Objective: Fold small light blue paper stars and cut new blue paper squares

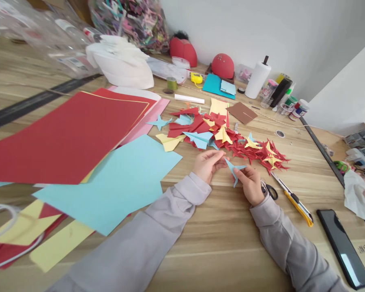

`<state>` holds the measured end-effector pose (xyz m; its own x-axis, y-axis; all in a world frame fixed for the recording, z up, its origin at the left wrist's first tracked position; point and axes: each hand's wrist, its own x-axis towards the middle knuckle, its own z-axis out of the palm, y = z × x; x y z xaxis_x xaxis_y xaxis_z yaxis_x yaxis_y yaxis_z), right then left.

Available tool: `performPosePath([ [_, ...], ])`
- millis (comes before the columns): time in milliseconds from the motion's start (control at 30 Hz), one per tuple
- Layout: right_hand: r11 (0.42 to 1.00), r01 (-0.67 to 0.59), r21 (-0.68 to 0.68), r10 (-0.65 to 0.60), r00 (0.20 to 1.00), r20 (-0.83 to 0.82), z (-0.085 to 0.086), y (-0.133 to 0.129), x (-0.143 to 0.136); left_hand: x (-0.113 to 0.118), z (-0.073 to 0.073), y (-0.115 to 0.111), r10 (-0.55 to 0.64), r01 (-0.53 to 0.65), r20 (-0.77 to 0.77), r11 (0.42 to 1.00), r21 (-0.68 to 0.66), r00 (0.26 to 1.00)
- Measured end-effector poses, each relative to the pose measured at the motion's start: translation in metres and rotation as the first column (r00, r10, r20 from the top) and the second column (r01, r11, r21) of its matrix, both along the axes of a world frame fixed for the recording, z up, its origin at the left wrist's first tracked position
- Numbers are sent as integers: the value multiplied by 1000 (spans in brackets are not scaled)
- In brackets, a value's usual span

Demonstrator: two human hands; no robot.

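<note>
Between the fingers of my right hand [250,182] is a small light blue folded paper piece [235,169] with pointed arms. My left hand [209,164] is just left of it, its fingers curled together near one tip; whether they pinch anything is too small to tell. Beyond both hands stretches a pile of red folded paper pieces [200,123], with yellow pieces [223,134] and blue ones [198,139] among them. Black-handled scissors [272,191] lie partly hidden behind my right hand.
Large red sheets [69,134] and a light blue sheet [118,178] cover the left side. A yellow utility knife [293,198] and a black phone [343,247] lie to the right. Along the wall stand a white roll [258,80], bottles and a red dome [223,65].
</note>
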<state>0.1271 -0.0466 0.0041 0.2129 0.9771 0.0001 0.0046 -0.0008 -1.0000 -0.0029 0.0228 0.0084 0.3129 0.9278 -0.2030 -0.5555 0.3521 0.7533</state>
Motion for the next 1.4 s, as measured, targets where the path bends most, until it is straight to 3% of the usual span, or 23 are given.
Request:
performPosePath([
  [133, 1000, -11, 12, 11, 1000, 5, 0, 0, 0, 0, -2, -1, -78, 78, -7, 996, 47, 997],
  [333, 998, -60, 14, 60, 998, 10, 0, 0, 1, 0, -7, -3, -96, 142, -216, 967, 211, 972],
  [600, 996, -74, 46, 71, 995, 69, -2, 0, 1, 1, -10, 0, -105, 124, -128, 980, 154, 986],
  [767, 992, -88, 91, 80, 993, 91, -4, 0, 2, -1, -8, -2, -131, 181, -227, 960, 213, 965],
  [1000, 988, -59, 140, 63, 998, -31, 0, -1, 1, -1, -9, -1, -177, 231, -246, 950, 211, 953],
  [1400, 987, -41, 152, 43, 999, -8, -1, 1, 1, -2, -7, -1, -244, 275, -191, 949, 156, 951],
])
